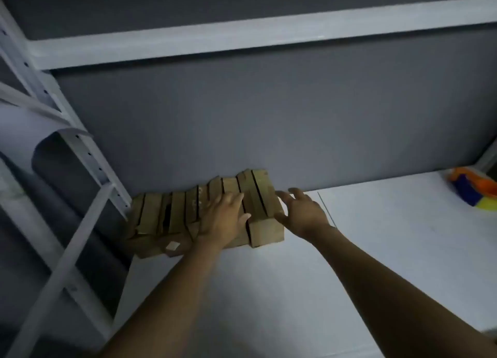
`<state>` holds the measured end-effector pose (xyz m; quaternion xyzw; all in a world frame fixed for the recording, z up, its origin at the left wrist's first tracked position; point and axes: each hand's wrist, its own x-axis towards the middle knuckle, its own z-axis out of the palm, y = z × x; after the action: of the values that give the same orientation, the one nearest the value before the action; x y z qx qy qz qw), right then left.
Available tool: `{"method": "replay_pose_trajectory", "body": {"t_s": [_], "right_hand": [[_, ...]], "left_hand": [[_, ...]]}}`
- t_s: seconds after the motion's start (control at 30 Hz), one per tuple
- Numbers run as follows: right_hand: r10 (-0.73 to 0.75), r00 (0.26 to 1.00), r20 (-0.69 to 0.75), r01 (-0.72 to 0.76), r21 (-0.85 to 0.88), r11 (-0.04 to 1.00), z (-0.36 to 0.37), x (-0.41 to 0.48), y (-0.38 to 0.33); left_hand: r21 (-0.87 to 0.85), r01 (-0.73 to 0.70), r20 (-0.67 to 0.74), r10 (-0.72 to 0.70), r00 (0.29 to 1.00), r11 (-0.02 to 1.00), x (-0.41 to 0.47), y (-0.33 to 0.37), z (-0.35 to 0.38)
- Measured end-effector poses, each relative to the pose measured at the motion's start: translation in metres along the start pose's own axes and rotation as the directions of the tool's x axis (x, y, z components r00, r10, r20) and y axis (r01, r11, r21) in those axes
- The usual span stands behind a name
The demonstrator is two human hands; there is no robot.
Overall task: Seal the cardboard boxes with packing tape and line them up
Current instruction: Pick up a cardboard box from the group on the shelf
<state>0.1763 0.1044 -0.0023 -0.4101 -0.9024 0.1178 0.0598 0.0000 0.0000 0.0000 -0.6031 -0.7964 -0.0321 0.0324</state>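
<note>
Several small brown cardboard boxes (172, 215) stand packed side by side in a row against the dark back wall, at the left end of a white shelf (376, 250). My left hand (223, 217) lies flat on top of the row, fingers spread, pressing on the boxes near the right end. My right hand (301, 209) is open, fingers apart, at the right side of the end box (266, 231); whether it touches the box is unclear. No tape is visible in the blurred view.
A white metal rack upright (88, 153) with holes and a diagonal brace (72, 252) stand just left of the boxes. A colourful orange, blue and yellow object (473, 190) lies at the far right of the shelf. A white beam (242, 37) crosses overhead.
</note>
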Motion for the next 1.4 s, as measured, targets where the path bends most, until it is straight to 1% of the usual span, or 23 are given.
{"method": "replay_pose_trajectory", "body": {"t_s": [0.07, 0.13, 0.23, 0.33, 0.47, 0.57, 0.63, 0.7, 0.77, 0.83, 0.87, 1.03, 1.17, 1.23, 1.33, 1.4], "right_hand": [[0.054, 0.998, 0.038, -0.055, 0.022, 0.998, 0.012, 0.013, -0.003], [0.092, 0.992, 0.085, -0.095, 0.032, 0.995, 0.030, 0.022, -0.006], [0.161, 0.983, 0.083, -0.169, 0.100, 0.980, 0.054, 0.042, -0.009], [0.168, 0.984, 0.052, -0.173, 0.125, 0.977, 0.074, 0.059, -0.010], [0.218, 0.969, 0.115, -0.230, 0.101, 0.968, 0.094, 0.075, -0.012], [0.244, 0.966, 0.087, -0.253, 0.102, 0.962, 0.104, 0.078, -0.020], [0.283, 0.954, 0.095, -0.293, 0.115, 0.949, 0.109, 0.079, -0.025], [0.321, 0.942, 0.099, -0.333, 0.145, 0.932, 0.111, 0.080, -0.029], [0.354, 0.933, 0.071, -0.361, 0.186, 0.914, 0.111, 0.081, -0.031], [0.382, 0.923, 0.041, -0.381, 0.237, 0.894, 0.108, 0.079, -0.030], [0.397, 0.918, 0.021, -0.388, 0.262, 0.884, 0.106, 0.076, -0.028], [0.461, 0.883, -0.085, -0.390, 0.412, 0.823, 0.089, 0.049, -0.015], [0.457, 0.876, -0.153, -0.323, 0.516, 0.793, 0.063, 0.023, -0.005], [0.413, 0.895, -0.170, -0.259, 0.557, 0.789, 0.048, 0.011, 0.002], [0.336, 0.927, -0.167, -0.159, 0.637, 0.754, 0.024, -0.010, 0.009], [0.313, 0.934, -0.170, -0.113, 0.692, 0.713, 0.011, -0.024, 0.014]], "left_hand": [[0.006, -0.026, 0.045, 0.026, 0.999, 1.000, 0.015, -0.004, 0.011], [0.049, -0.059, 0.069, 0.055, 0.996, 0.997, 0.029, -0.011, 0.025], [0.067, -0.058, 0.102, 0.051, 0.993, 0.996, 0.046, -0.023, 0.046], [0.068, -0.029, 0.155, 0.018, 0.988, 0.997, 0.055, -0.035, 0.067], [0.016, 0.002, 0.189, -0.005, 0.982, 1.000, 0.064, -0.047, 0.084], [-0.047, 0.044, 0.224, -0.033, 0.974, 0.998, 0.066, -0.053, 0.091], [-0.080, 0.062, 0.233, -0.042, 0.971, 0.995, 0.065, -0.055, 0.095], [-0.089, 0.058, 0.221, -0.037, 0.975, 0.994, 0.064, -0.055, 0.098], [-0.108, 0.052, 0.202, -0.029, 0.979, 0.993, 0.066, -0.053, 0.098], [-0.167, 0.083, 0.188, -0.051, 0.981, 0.982, 0.068, -0.051, 0.095], [-0.225, 0.112, 0.179, -0.072, 0.981, 0.968, 0.069, -0.048, 0.093], [-0.536, 0.174, 0.107, -0.138, 0.985, 0.826, 0.076, -0.028, 0.079], [-0.713, 0.212, 0.111, -0.191, 0.975, 0.669, 0.089, -0.013, 0.054], [-0.788, 0.242, 0.139, -0.219, 0.966, 0.567, 0.092, -0.007, 0.043], [-0.865, 0.311, 0.239, -0.220, 0.946, 0.394, 0.083, 0.003, 0.029], [-0.918, 0.324, 0.271, -0.232, 0.934, 0.229, 0.070, 0.010, 0.020]]}}
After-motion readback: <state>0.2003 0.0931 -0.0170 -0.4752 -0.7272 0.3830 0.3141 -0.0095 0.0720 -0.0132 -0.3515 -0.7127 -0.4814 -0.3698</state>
